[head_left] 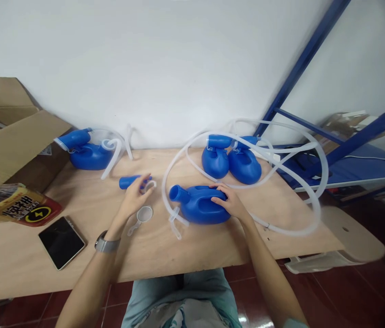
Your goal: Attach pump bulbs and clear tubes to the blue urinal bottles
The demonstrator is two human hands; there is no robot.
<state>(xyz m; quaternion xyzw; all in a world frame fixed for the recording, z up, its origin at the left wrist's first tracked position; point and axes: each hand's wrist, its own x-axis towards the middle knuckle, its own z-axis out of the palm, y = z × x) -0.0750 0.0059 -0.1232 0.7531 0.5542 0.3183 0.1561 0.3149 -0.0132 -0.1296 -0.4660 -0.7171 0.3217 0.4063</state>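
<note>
A blue plastic urinal bottle (199, 212) lies on its side on the wooden table, its uncapped neck pointing left. My right hand (230, 200) grips its right end, with the thumb at the handle opening. Over a blue cylindrical piece (126, 182) my left hand (136, 196) hovers or rests, fingers apart, around a translucent white ring (150, 184). Whether the fingertips touch the ring I cannot tell. Closer to me lies a translucent round cap with a strap (144, 213). The white end fitting (174, 221) of a long clear hose (165, 182) lies beside the bottle's neck.
Two blue bottles (245, 166) with hoses stand at the back right, another (92, 157) at the back left. On the left are an opened cardboard box (18, 150), a drink bottle (22, 205) and a phone (62, 242). A blue metal rack (301, 50) and a stool (352, 232) stand right.
</note>
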